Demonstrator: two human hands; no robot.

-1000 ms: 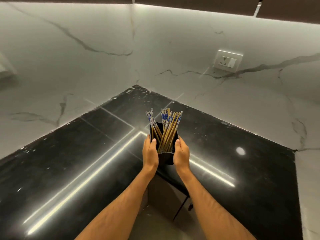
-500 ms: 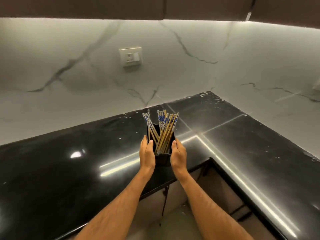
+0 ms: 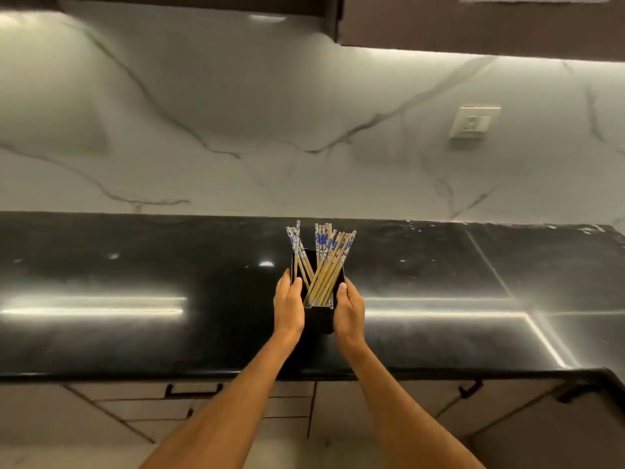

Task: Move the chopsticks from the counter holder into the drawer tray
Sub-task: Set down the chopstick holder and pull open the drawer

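A person holds a black holder with 2 hands, 1 on each side. The left hand is flat against the left wall, and the right hand is against the right wall with its thumb up near the rim. The fingers of both hands go round the far sides, so I cannot tell how far they curl. Holding both sides like this probably keeps the box steady so nothing tips out.

The chopsticks are all inside the holder. They are wooden with blue and white tops. They lean in 2 bunches, a small one on the left and a big one on the right, and they cross low down. The tops stick out above the rim.

The holder is over the shiny black counter. I cannot tell if it rests there or is lifted a bit.

Under the counter are pale drawers with dark handles. They all look closed, and no tray can be seen. So I think a drawer must be opened before any chopsticks can go in.
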